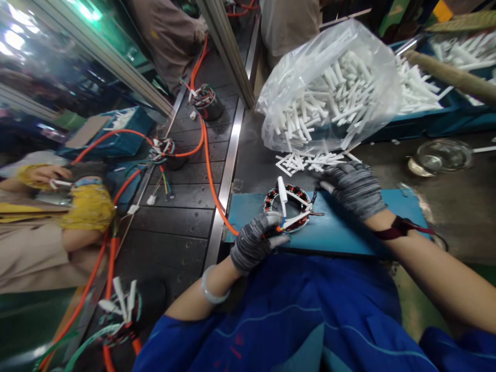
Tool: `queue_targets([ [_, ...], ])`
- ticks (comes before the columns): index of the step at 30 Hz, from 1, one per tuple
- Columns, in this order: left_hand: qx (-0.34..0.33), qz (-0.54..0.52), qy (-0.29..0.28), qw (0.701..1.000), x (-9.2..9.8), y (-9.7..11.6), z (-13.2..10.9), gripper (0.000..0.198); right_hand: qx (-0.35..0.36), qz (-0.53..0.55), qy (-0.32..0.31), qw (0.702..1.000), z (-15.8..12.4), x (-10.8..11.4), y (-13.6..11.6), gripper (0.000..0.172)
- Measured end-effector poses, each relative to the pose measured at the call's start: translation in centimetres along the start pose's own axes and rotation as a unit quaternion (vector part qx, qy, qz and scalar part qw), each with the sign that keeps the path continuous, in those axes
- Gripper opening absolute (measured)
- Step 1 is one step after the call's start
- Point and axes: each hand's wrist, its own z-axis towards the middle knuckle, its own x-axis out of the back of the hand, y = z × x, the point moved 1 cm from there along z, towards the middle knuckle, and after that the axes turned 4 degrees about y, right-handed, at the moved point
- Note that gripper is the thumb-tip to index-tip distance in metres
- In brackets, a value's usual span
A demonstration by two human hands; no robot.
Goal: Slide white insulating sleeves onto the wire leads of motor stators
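A round motor stator (287, 205) with copper windings lies on a blue board (349, 227) in front of me. My left hand (256, 242), in a grey knit glove, is closed on the stator's wires and a white sleeve tube (282, 195) at its near edge. My right hand (354, 187), also gloved, rests palm down just right of the stator, fingers curled over a white tube at the edge of a loose pile of white tubes (306, 161).
A clear plastic bag (329, 88) full of white tubes sits behind the pile. A glass bowl (442, 156) stands at right, blue bins (445, 113) behind it. Left, a dark conveyor (178, 206) carries more stators with orange cable (207, 160). Another person's hand (41, 174) works at far left.
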Motion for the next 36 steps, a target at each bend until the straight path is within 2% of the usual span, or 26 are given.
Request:
queue_targets([
  [2,0.053,-0.007,-0.049,0.997,0.4,0.1,0.9,0.032,-0.057,0.09,0.049,0.993,-1.3,1.3,-0.7,0.035],
  [4,0.125,-0.042,-0.093,0.987,1.0,0.2,1.9,0.035,-0.109,0.201,0.103,0.968,-2.9,2.6,-2.0,0.034],
  [6,0.171,-0.093,-0.13,0.972,1.5,0.2,2.7,0.036,-0.134,0.277,0.125,0.943,-4.5,3.5,-3.7,0.029],
  [9,0.174,-0.121,-0.162,0.964,1.9,0.3,3.1,0.036,-0.183,0.366,0.107,0.906,-6.3,3.6,-5.6,0.021],
  [12,0.129,-0.079,-0.144,0.978,1.4,0.3,2.7,0.038,-0.22,0.413,0.094,0.879,-7.1,2.8,-6.5,0.025],
  [17,-0.005,0.081,-0.064,0.995,-0.6,1.6,2.2,0.041,-0.173,0.394,0.052,0.901,-6.3,2.3,-7.1,0.031],
  [21,-0.004,0.19,-0.003,0.982,-2.1,1.9,2.3,0.033,-0.145,0.389,0.042,0.909,-6.4,2.0,-7.7,0.026],
  [25,-0.003,0.256,0.047,0.966,-2.7,0.7,2.5,0.032,-0.112,0.391,0.04,0.913,-7.8,0.9,-7.8,0.024],
  [28,-0.045,0.218,0.06,0.973,-2.4,0.3,2.7,0.03,-0.119,0.409,0.008,0.905,-8.1,0.7,-7.0,0.019],
  [30,-0.076,0.155,0.075,0.982,-2.0,0.5,3.0,0.024,-0.129,0.419,-0.005,0.899,-7.4,1.4,-6.3,0.028],
  [31,-0.083,0.128,0.086,0.985,-1.8,0.6,3.1,0.022,-0.128,0.414,0.009,0.901,-6.8,1.9,-6.0,0.028],
  [34,-0.075,0.092,0.114,0.986,-1.6,1.0,3.1,0.021,-0.063,0.355,0.077,0.929,-4.6,3.7,-5.7,0.021],
  [36,-0.071,0.081,0.122,0.987,-1.7,0.8,3.0,0.02,0.003,0.308,0.086,0.947,-3.3,4.5,-5.8,0.017],
])
